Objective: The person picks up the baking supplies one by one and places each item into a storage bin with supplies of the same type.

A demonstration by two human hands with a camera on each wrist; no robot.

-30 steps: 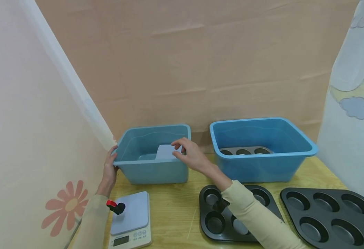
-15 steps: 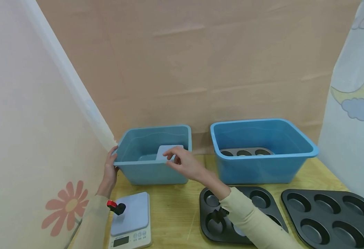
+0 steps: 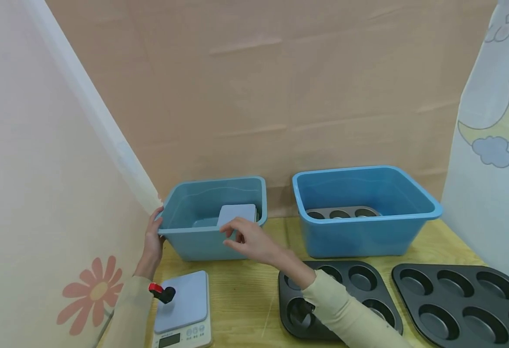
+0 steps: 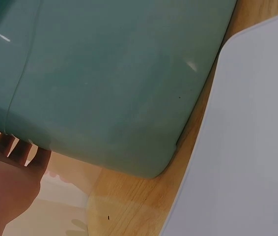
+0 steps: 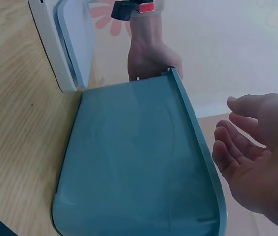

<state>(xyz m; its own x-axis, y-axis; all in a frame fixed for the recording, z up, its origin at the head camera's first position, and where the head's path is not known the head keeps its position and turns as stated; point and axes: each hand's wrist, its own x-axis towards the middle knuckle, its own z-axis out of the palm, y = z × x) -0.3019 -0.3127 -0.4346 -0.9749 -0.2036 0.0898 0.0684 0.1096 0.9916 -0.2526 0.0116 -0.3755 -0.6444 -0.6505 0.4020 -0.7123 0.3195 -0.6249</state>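
Observation:
A teal plastic bin stands on the table at the left. My left hand holds its left rim; in the left wrist view the fingers are partly hidden behind the bin wall. Inside the bin, at its right end, is a white flat-topped kitchen scale or similar block. Just in front of the bin's rim hovers my right hand, its fingers loosely bent around nothing. The right wrist view shows that hand apart from the rim.
A brighter blue bin at the right holds a muffin tin. Two dark muffin tins, one under my right forearm and one farther right, lie in front. A kitchen scale sits beside my left forearm.
My right hand has drawn back from over the teal bin, toward me and slightly left, uncovering the white block. The left hand stays on the rim.

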